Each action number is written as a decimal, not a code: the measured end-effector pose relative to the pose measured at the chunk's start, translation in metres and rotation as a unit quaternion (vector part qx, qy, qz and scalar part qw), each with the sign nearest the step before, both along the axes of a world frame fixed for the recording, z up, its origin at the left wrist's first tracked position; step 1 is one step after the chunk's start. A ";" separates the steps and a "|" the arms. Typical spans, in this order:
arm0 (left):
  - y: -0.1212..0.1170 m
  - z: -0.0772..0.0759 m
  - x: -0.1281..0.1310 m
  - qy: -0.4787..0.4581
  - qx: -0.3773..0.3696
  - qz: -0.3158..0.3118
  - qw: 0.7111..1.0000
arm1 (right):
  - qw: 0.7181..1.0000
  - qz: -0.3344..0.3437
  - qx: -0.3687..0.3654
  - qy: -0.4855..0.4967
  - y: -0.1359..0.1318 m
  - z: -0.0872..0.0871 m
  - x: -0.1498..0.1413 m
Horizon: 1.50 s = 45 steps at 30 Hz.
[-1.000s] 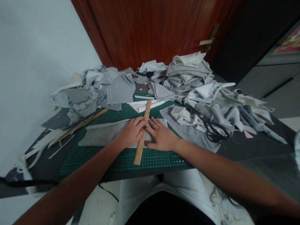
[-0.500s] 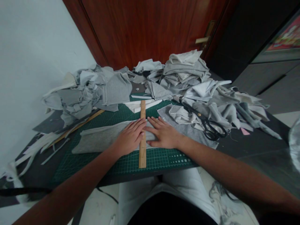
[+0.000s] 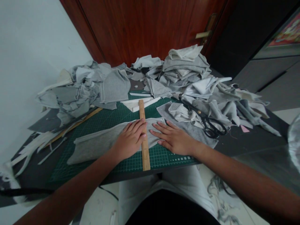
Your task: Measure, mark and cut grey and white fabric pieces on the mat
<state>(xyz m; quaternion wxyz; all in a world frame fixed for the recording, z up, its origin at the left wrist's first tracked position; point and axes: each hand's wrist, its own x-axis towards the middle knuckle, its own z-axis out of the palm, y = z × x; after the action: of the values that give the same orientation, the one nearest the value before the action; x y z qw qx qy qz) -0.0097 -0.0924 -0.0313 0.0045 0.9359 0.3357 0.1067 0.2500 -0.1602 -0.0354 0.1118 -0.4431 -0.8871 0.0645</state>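
A folded strip of grey fabric (image 3: 93, 144) lies across the green cutting mat (image 3: 112, 114). Over it, running away from me, rests a wooden ruler (image 3: 145, 152). My left hand (image 3: 131, 137) is spread flat on the fabric, its fingertips on the ruler's left edge. To the right of the ruler, my right hand (image 3: 172, 137) presses flat on the fabric's right end, fingers apart and clear of the ruler. Black-handled scissors (image 3: 206, 120) lie to the right, partly on grey cloth.
Fabric pieces are heaped at the back left (image 3: 79, 87) and stacked at the back right (image 3: 185, 68). White scraps (image 3: 136, 104) lie beyond the ruler. A long wooden stick (image 3: 77, 125) lies at the left. Behind the table is a brown door (image 3: 145, 28).
My right hand has slid right, away from the ruler. The ruler has tilted, its near end shifting right, and the fabric strip now slopes more.
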 end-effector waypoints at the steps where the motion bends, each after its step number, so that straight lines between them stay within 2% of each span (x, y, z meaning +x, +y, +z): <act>1: -0.001 0.000 0.001 -0.001 -0.001 -0.001 1.000 | 1.000 0.004 -0.001 -0.002 0.000 0.001 0.002; 7: -0.001 0.000 0.002 -0.006 -0.003 -0.005 1.000 | 1.000 -0.016 -0.002 -0.008 -0.026 0.003 -0.005; 11: 0.001 0.008 -0.002 0.028 -0.022 -0.022 0.999 | 0.999 -0.036 -0.001 -0.004 -0.041 0.002 -0.006; 16: 0.002 0.016 -0.007 0.064 -0.050 -0.037 0.996 | 0.999 -0.038 -0.002 -0.011 -0.042 0.002 -0.005; 24: 0.001 0.009 -0.004 0.043 -0.031 -0.029 0.998 | 0.999 -0.038 0.001 0.002 -0.042 0.000 -0.004; 36: 0.003 0.013 -0.004 0.038 -0.038 -0.028 0.998 | 0.999 -0.049 0.000 0.016 -0.049 0.000 0.000; 40: 0.004 0.012 -0.003 0.043 -0.031 -0.027 0.998 | 0.998 -0.052 0.008 0.017 -0.060 0.004 -0.002; 43: 0.005 0.009 -0.003 0.049 -0.025 -0.020 0.998 | 0.995 -0.069 0.053 0.042 -0.081 0.014 0.014; 45: 0.005 0.008 -0.004 0.048 -0.024 -0.023 0.998 | 0.979 -0.155 0.111 0.076 -0.099 0.018 0.046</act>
<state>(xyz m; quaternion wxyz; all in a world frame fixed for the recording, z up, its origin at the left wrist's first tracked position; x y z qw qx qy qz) -0.0133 -0.0871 -0.0229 0.0130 0.9470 0.3165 0.0538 0.2959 -0.2592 -0.0175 0.2362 -0.5538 -0.7982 -0.0191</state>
